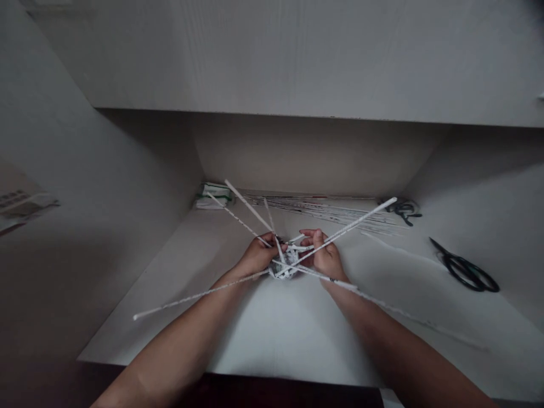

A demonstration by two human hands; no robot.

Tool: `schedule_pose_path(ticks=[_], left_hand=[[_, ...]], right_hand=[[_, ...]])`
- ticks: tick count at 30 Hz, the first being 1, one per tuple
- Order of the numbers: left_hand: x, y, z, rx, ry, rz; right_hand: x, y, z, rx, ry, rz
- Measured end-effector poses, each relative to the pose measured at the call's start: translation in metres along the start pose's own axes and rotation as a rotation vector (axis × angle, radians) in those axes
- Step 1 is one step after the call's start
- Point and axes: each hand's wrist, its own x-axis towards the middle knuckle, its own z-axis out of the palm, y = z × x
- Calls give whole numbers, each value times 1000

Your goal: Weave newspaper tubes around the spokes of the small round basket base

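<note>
A small woven piece (pixel 284 267) of rolled paper sticks is between my two hands, above the white shelf. Long paper sticks stick out from it to several sides, one reaching far left and others up and right. My left hand (pixel 260 253) is closed on the left side of the weave, thumb and fingers pinching it near the stick bases. On the right, my right hand (pixel 325 254) has its thumb and fingers around a paper stick (pixel 306 247) beside the weave. Parts of both hands' fingers are hidden behind the sticks.
Loose paper sticks (pixel 323 209) lie along the back of the shelf (pixel 272 340). Black-handled scissors (pixel 465 271) rest at the right. A white and green packet (pixel 213 195) sits in the back left corner, and a dark tool (pixel 403 211) in the back right. White panels enclose the sides.
</note>
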Motion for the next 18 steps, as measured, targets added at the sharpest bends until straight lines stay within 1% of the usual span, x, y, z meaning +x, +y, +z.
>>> schedule_pose_path(ticks=[2,4,7,11,15,18], left_hand=[[1,-1,1,-55,52,-8],[2,-1,2,-85,90,-5],[2,0,3,-42,120,29],[2,3,1,58,107,87],[1,2,0,98,76,115],[2,1,0,130,88,141]], right_hand=[[-3,-2,1,38,-5,-19],[-7,-5,3,37,-28,-74],[-13,-8,4,2,-65,-154],[-16,-8,6,-64,-89,-175],[-17,-11,5,-23,-166,-181],[-17,-15,2,-99,-262,-172]])
